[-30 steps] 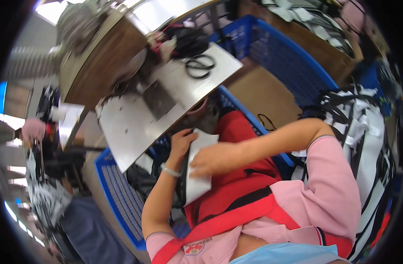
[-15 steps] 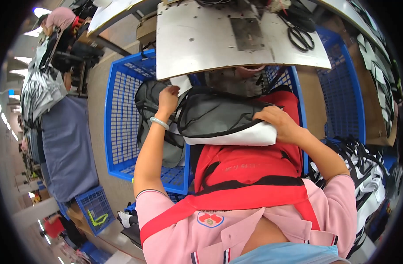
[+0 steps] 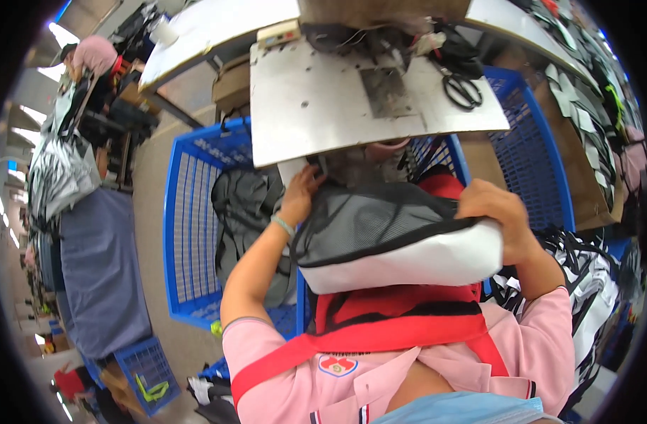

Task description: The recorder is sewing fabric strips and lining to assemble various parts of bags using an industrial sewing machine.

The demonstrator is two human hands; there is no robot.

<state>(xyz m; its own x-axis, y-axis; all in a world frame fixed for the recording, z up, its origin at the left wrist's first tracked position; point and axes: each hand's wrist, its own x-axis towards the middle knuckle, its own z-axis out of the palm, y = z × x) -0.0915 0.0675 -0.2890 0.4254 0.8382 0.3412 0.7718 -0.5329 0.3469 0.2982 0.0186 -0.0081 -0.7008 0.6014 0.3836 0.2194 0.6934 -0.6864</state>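
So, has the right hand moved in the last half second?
Yes, rightward: the right hand, on the mesh piece, is now almost below the right corner of the table; before, it was well left of it.

Worn: pink short-sleeved polo shirt [image 3: 525, 336], thin dark trim line at the sleeve hem [image 3: 244, 320]. Collar [image 3: 341, 413] lies open at the neck, pink, its edges striped red, white and navy. Chest emblem [image 3: 337, 365]: red shape on white, blue outline, small row of dark print just above, partly covered. Over the shirt, red apron [image 3: 394, 333] with a wide band across the front, red straps over both sides, black strip [image 3: 419, 309] below the band. Pale, smooth ring-shaped bracelet [image 3: 282, 225], left wrist. Light-blue pleated face mask [image 3: 465, 410], bottom edge, only partly in view.
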